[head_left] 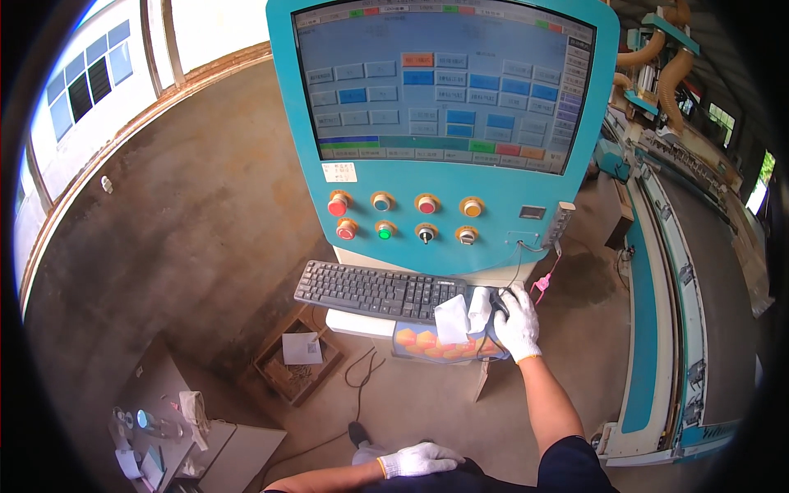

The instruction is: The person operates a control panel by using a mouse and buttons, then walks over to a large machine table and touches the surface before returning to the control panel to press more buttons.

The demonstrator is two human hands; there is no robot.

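Observation:
My right hand (518,329), in a white knit glove, rests over a black computer mouse (498,301) on the shelf of a teal control console. Its fingers curve round the mouse and partly cover it. My left hand (422,460), gloved the same way, lies flat against my body at the lower edge, fingers stretched out and holding nothing. Beside the mouse are a crumpled white paper (451,320) and a small white roll (479,309). A black keyboard (370,289) extends to their left. A patterned mouse pad (417,340) lies under the papers and hangs over the shelf's front.
Above the keyboard are a lit screen (444,99) with rows of on-screen buttons and a panel of coloured knobs (426,204). A wooden box (293,380) and a cable (359,382) lie on the floor. A cluttered cabinet (238,452) stands lower left; a long machine (657,304) runs along the right.

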